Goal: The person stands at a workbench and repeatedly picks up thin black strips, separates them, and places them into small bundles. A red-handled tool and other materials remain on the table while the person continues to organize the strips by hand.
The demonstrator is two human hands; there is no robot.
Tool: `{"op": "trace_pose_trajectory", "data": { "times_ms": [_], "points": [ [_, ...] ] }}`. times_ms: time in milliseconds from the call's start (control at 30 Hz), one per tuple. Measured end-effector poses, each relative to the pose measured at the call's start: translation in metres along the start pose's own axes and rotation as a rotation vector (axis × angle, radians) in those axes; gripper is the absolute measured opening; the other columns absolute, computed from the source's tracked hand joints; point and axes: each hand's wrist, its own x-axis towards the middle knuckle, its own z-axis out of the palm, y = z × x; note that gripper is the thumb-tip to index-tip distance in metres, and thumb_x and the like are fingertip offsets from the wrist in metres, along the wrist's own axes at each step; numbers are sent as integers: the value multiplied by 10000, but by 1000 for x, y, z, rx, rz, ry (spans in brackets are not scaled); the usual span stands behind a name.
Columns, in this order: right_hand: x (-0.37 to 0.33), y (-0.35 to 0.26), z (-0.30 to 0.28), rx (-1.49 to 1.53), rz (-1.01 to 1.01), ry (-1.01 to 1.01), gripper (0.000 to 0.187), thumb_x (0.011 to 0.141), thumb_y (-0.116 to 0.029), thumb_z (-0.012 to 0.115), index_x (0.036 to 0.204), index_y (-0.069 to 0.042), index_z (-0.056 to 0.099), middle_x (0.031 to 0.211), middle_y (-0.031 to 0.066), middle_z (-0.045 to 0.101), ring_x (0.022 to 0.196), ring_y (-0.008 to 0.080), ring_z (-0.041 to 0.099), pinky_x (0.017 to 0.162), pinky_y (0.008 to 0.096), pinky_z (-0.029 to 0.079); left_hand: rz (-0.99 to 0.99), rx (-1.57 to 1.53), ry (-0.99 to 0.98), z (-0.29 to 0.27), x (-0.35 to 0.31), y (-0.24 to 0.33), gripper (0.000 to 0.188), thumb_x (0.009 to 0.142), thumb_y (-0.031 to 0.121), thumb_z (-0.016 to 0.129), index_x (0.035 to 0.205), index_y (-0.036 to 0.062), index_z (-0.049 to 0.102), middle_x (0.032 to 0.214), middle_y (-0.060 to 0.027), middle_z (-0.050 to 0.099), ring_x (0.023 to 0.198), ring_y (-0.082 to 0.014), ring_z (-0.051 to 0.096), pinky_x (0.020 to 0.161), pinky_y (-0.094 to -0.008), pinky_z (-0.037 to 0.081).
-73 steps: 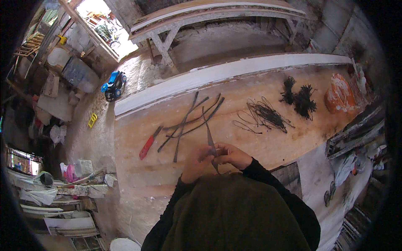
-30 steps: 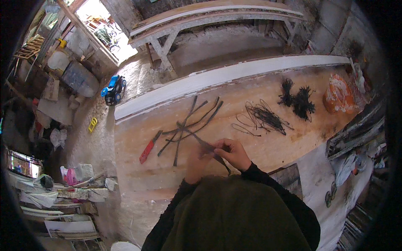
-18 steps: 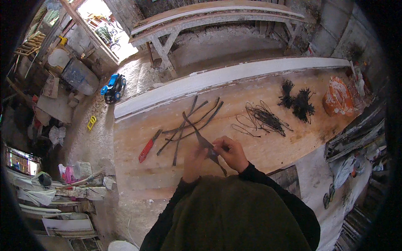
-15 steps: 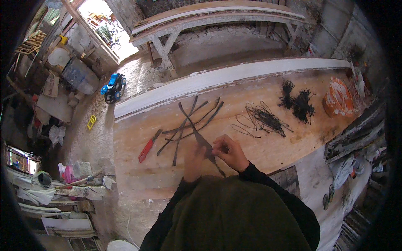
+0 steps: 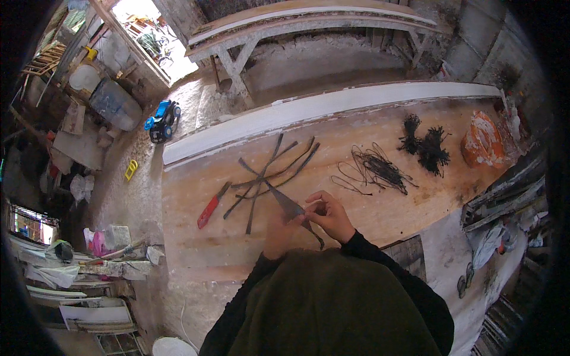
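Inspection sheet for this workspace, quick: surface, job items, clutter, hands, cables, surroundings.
Surface: brown wooden tabletop, pale smears; long white board along far edge.
Job items: dark flat strip, widened midway, between the hands; narrow dark loose strips lying crossed beyond.
Clutter: red-handled knife, loosely coiled thin black cord, two shaggy black bundles, orange-and-white bag on the tabletop; blue-and-black toy vehicle on the floor.
Hands: bare right hand pinches the strip; bare left hand, blurred, touches it, grip unclear.
Cables: thin pale line on floor, lower left, kind unclear.
Surroundings: white-stained wooden bench beyond; dull blue barrel at left.
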Motion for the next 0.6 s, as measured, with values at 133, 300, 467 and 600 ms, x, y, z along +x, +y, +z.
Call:
{"op": "trace_pose_trajectory", "data": {
  "times_ms": [133,300,467,600],
  "points": [
    [2,15,-3,125,-33,-13,276,762,-50,633,960,-70,443,746,11,540,698,71,513,617,200,402,-14,-12,4,-3,2,-6,199,772,28,602,952,14,518,876,-55,587,811,-118,550,761,-254,437],
    [3,13,-1,190,-7,-18,287,758,-59,644,952,-85,434,741,-4,520,692,63,493,623,209,404,-79,-109,3,-1,1,7,182,781,36,596,947,23,522,830,-26,572,757,-103,535,706,-237,428],
    [-2,-2,2,142,9,-142,352,745,-28,638,1001,-95,407,759,16,539,721,82,522,656,227,425,-33,-206,62,2,1,4,189,779,58,598,947,17,522,820,-25,559,727,-106,523,666,-236,420],
    [-4,3,0,102,32,-103,388,738,2,626,1032,-91,390,783,33,554,741,100,536,671,236,433,-46,-190,81,1,-2,2,213,765,100,610,937,1,534,845,-58,573,777,-132,535,680,-279,432]
  ]
}}
